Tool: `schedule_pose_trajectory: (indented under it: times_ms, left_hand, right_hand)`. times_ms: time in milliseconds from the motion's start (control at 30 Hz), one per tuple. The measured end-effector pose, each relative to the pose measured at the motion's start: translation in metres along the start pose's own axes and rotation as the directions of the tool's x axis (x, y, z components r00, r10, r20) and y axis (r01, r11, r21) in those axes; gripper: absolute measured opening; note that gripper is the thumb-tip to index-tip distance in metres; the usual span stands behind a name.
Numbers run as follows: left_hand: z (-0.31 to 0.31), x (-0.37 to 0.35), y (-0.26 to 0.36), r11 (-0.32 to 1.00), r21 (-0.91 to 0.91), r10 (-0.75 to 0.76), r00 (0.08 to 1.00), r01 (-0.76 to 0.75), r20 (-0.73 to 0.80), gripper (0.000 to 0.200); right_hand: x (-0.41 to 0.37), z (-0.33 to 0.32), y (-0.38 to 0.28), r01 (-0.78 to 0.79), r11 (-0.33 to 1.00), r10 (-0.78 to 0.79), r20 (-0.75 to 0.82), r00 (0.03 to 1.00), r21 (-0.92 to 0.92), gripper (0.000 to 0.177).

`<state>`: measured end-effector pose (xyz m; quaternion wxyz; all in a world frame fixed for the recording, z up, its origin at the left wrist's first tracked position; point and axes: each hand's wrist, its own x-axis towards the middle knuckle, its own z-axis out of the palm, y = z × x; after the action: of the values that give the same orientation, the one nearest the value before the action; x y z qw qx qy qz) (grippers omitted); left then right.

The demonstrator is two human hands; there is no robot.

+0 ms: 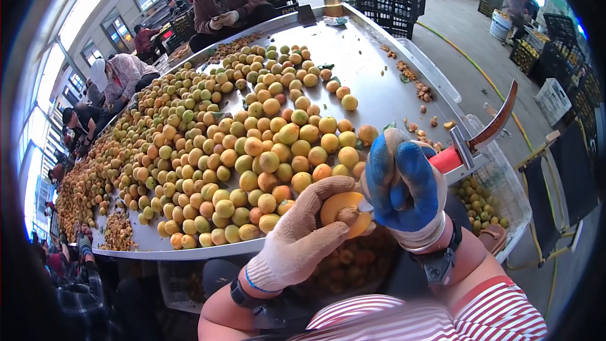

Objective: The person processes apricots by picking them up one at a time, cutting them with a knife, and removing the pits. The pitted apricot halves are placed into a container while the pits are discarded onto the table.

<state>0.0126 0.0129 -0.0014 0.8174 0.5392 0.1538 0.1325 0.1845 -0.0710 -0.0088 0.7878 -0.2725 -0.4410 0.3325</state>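
My left hand (306, 230), in a beige and white knit glove, is closed around a cut apricot (329, 207). The orange flesh faces up, with the brown pit (347, 215) showing in its middle. Close at its right is my right hand (407, 183), in a blue-coated glove with the fingers curled together. Something small and pale shows between the two hands; what the right fingers grip is hidden. Whole apricots (252, 146) in yellow, green and orange cover much of the metal table (363, 69) before me.
A curved blade (499, 120) with a red handle (447, 160) sits at the table's right corner. Pits and scraps (423, 91) lie along that edge. Below stands a crate of apricots (524, 215). Across the table sits a gloved person (230, 6), with black crates (388, 0) nearby.
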Motion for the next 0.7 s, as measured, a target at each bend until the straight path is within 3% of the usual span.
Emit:
schedule_pose_trajectory:
  times_ms: [67, 167, 200, 267, 333, 367, 400, 433, 467, 533, 600, 633, 667, 700]
  left_hand:
    - [0.003, 0.004, -0.010, 0.995, 0.024, 0.098, 0.995, -0.098, -0.024, 0.050]
    - [0.000, 0.006, -0.018, 0.971, 0.170, 0.172, 0.985, -0.167, -0.012, 0.050]
    - [-0.001, 0.005, -0.020, 0.947, 0.240, 0.218, 0.976, -0.214, 0.012, 0.050]
    - [0.000, 0.002, -0.022, 0.964, 0.183, 0.205, 0.978, -0.194, -0.045, 0.058]
    - [-0.005, 0.004, -0.030, 0.949, 0.214, 0.245, 0.969, -0.232, -0.037, 0.056]
    - [-0.005, 0.005, -0.031, 0.919, 0.289, 0.292, 0.956, -0.269, -0.037, 0.055]
    - [-0.005, 0.006, -0.032, 0.883, 0.361, 0.333, 0.942, -0.300, -0.031, 0.055]
    - [-0.006, 0.006, -0.032, 0.866, 0.409, 0.327, 0.945, -0.288, -0.026, 0.053]
    - [-0.003, 0.009, -0.041, 0.896, 0.274, 0.379, 0.924, -0.350, -0.056, 0.055]
    - [-0.006, 0.014, -0.058, 0.866, 0.340, 0.414, 0.907, -0.367, -0.076, 0.056]
    - [-0.006, 0.011, -0.053, 0.811, 0.502, 0.396, 0.913, -0.301, -0.093, 0.058]
    - [-0.009, 0.017, -0.063, 0.764, 0.530, 0.481, 0.873, -0.369, -0.086, 0.056]
    - [-0.009, 0.010, -0.053, 0.759, 0.543, 0.487, 0.867, -0.360, -0.106, 0.056]
    - [-0.009, 0.008, -0.043, 0.822, 0.488, 0.383, 0.919, -0.293, -0.093, 0.053]
  right_hand:
    - [-0.002, 0.003, -0.003, -0.094, 0.980, 0.079, -0.094, 0.992, -0.174, 0.042]
    - [-0.002, 0.006, 0.005, -0.047, 0.974, 0.026, -0.099, 0.995, -0.219, 0.042]
    - [-0.005, 0.009, 0.004, -0.119, 0.984, 0.096, -0.173, 0.980, -0.131, 0.042]
    - [-0.009, 0.005, 0.008, -0.130, 0.966, 0.094, -0.163, 0.982, -0.226, 0.031]
    - [-0.019, -0.025, 0.037, 0.128, 0.892, -0.136, 0.011, 0.991, -0.433, 0.027]
    - [-0.014, -0.034, 0.041, 0.270, 0.869, -0.203, 0.199, 0.959, -0.414, 0.039]
    - [-0.012, -0.045, 0.051, 0.199, 0.965, -0.157, 0.226, 0.961, -0.173, 0.044]
    - [-0.020, -0.051, 0.056, 0.073, 0.997, -0.074, 0.079, 0.994, 0.011, 0.044]
    - [-0.030, -0.050, 0.061, -0.041, 0.976, 0.053, -0.048, 0.997, 0.213, 0.045]
    - [-0.035, -0.034, 0.066, -0.058, 0.998, 0.064, -0.460, 0.886, 0.029, 0.048]
    - [-0.035, -0.063, 0.085, -0.065, 0.993, 0.095, -0.359, 0.929, 0.095, 0.050]
    - [-0.032, -0.064, 0.087, -0.076, 0.979, 0.012, -0.321, 0.947, -0.190, 0.048]
    - [-0.029, -0.067, 0.086, -0.064, 0.883, -0.068, -0.261, 0.963, -0.465, 0.046]
    - [-0.025, -0.075, 0.083, -0.192, 0.897, 0.078, -0.286, 0.955, -0.397, 0.048]
